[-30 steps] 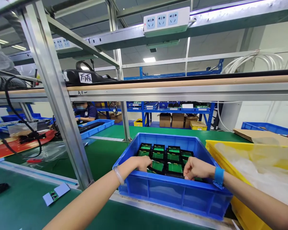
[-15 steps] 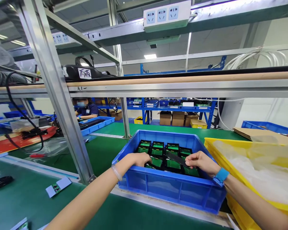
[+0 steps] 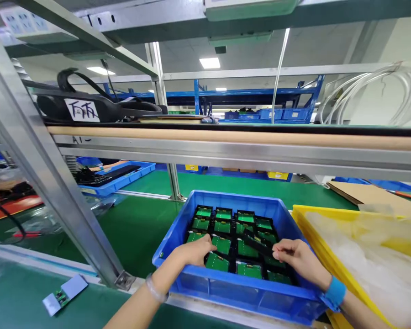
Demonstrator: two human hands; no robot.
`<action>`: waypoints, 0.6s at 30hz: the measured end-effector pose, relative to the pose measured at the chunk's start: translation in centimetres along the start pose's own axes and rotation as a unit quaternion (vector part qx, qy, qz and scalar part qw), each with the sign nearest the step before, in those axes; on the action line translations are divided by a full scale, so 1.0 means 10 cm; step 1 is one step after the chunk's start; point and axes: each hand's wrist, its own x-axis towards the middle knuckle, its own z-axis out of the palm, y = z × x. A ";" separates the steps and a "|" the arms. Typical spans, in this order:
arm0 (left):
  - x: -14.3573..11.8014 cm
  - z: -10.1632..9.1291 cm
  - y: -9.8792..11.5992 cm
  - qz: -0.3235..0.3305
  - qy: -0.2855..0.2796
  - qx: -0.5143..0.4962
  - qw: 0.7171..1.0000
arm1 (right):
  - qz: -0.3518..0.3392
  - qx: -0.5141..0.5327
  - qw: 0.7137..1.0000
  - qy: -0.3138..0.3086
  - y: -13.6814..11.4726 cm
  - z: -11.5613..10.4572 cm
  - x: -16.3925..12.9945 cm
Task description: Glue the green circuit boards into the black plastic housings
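Observation:
A blue plastic bin (image 3: pixel 239 292) holds rows of green circuit boards (image 3: pixel 248 269) in black frames. My right hand (image 3: pixel 296 256) is inside the bin's right side, thumb and fingers pinching the end of a black slotted strip (image 3: pixel 256 242). The strip lies tilted across the boards, its far end towards the middle. Over the boards at the left side, my left hand (image 3: pixel 197 251) reaches down with its fingers closed near a board's edge. Its fingertips are partly hidden, so what they grip cannot be made out.
A yellow bin (image 3: pixel 304 219) with translucent plastic bags (image 3: pixel 359 251) stands against the right side. A metal post (image 3: pixel 71 196) rises at left, and a shelf beam (image 3: pixel 226 153) crosses above. A small board with pale-blue pieces (image 3: pixel 65 294) lies front left. Cardboard (image 3: pixel 373 194) lies back right.
The view has tilted down and moved closer to the bin. My right hand still pinches the black strip, which has shifted slightly among the boards. My left hand stays over the left-hand boards.

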 end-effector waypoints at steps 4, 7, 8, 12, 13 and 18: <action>0.00 -0.01 0.00 -0.016 -0.018 0.004 1.000 | -0.013 -0.061 0.997 -0.038 -0.12 -0.10 -0.06; 0.00 -0.02 0.00 -0.032 -0.026 0.007 0.999 | -0.016 -0.108 0.993 -0.044 -0.13 -0.19 -0.11; 0.00 -0.02 0.00 -0.034 -0.027 0.006 0.999 | -0.015 -0.126 0.991 -0.042 -0.12 -0.22 -0.11; -0.02 -0.02 -0.01 -0.040 -0.029 -0.013 0.999 | -0.006 -0.205 0.979 -0.018 -0.01 -0.37 -0.05; -0.03 -0.02 -0.02 -0.041 -0.031 -0.019 0.998 | -0.003 -0.227 0.974 -0.010 0.02 -0.41 -0.02; -0.07 -0.02 -0.02 -0.061 -0.029 -0.041 0.997 | 0.017 -0.336 0.942 0.018 0.13 -0.59 0.18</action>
